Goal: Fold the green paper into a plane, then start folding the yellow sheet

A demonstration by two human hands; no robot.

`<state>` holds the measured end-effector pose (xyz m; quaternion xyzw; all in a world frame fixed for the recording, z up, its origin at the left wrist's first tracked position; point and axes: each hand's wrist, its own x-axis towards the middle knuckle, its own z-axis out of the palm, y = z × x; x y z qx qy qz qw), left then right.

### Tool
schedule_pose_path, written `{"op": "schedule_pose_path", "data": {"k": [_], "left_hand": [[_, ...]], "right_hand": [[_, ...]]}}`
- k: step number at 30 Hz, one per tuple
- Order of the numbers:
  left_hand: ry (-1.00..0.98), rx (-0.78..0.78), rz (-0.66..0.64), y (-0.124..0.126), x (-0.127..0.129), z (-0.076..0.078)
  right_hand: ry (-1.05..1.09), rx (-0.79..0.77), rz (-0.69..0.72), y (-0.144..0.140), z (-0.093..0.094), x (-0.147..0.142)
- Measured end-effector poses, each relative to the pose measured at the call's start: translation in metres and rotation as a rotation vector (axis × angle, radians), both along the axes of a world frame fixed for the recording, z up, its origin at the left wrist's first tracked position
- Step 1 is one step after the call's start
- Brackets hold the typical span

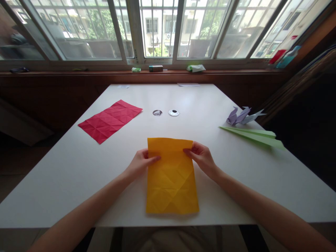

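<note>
A yellow sheet of paper [172,182] with crossing crease lines is held upright-lengthwise at the near middle of the table. My left hand [143,160] pinches its left edge, thumb on the front and fingers behind. On the opposite edge, near the top corner, my right hand [201,155] grips it the same way. The fingers behind the paper are partly hidden. The sheet's lower end lies close to the table's front edge.
On the white table [110,189] lie a creased red paper [111,120], two small round pieces, a green paper plane [252,135] and a purple folded paper bird [237,116] with a paler folded piece beside it. Small packets line the windowsill [105,74].
</note>
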<state>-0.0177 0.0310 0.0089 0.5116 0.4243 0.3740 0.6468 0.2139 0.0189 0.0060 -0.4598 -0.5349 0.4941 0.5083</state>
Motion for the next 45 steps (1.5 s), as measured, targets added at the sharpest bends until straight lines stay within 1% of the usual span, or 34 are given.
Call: {"op": "schedule_pose_path", "data": {"k": [3,6,9,13,15,17,20,23,27,29,33,39,41,45], "left_hand": [[0.031,-0.014,-0.027,0.000,0.001,-0.006],[0.021,0.013,0.018,0.000,0.000,-0.007],[0.017,0.037,0.097,0.000,-0.001,-0.003],[0.001,0.060,0.185,0.001,-0.001,0.001],[-0.011,0.068,0.217,0.002,-0.001,0.000],[-0.021,0.075,0.230,0.002,-0.001,-0.001],[-0.024,0.075,0.209,0.002,0.000,-0.002],[-0.024,0.056,0.155,0.003,-0.001,-0.001],[-0.010,-0.026,-0.012,0.002,-0.003,-0.001],[0.021,-0.058,-0.057,0.002,-0.003,-0.002],[0.040,-0.043,-0.011,0.002,-0.002,-0.004],[0.040,-0.008,0.084,0.003,-0.001,-0.005],[0.044,-0.003,0.088,0.003,0.000,-0.006],[0.082,0.002,0.082,0.002,0.001,-0.009]], "right_hand": [[0.027,0.023,-0.074,0.001,0.002,0.000],[0.051,0.014,-0.085,0.002,0.003,0.001],[0.039,-0.039,0.005,0.003,0.000,0.001],[-0.022,-0.149,0.208,0.004,-0.007,0.001],[-0.044,-0.171,0.241,0.004,-0.009,0.001],[-0.043,-0.162,0.212,0.005,-0.009,0.001],[-0.030,-0.137,0.141,0.005,-0.006,0.001],[-0.016,-0.122,0.086,0.004,-0.003,0.000],[0.005,-0.107,0.044,0.003,-0.001,0.000],[0.011,-0.105,0.028,0.003,-0.001,0.000],[0.019,-0.121,0.038,0.003,-0.001,-0.001],[0.045,-0.256,0.217,0.004,-0.003,-0.001],[0.029,-0.253,0.199,0.005,-0.005,-0.001],[0.017,-0.231,0.102,0.006,-0.009,0.000]]}}
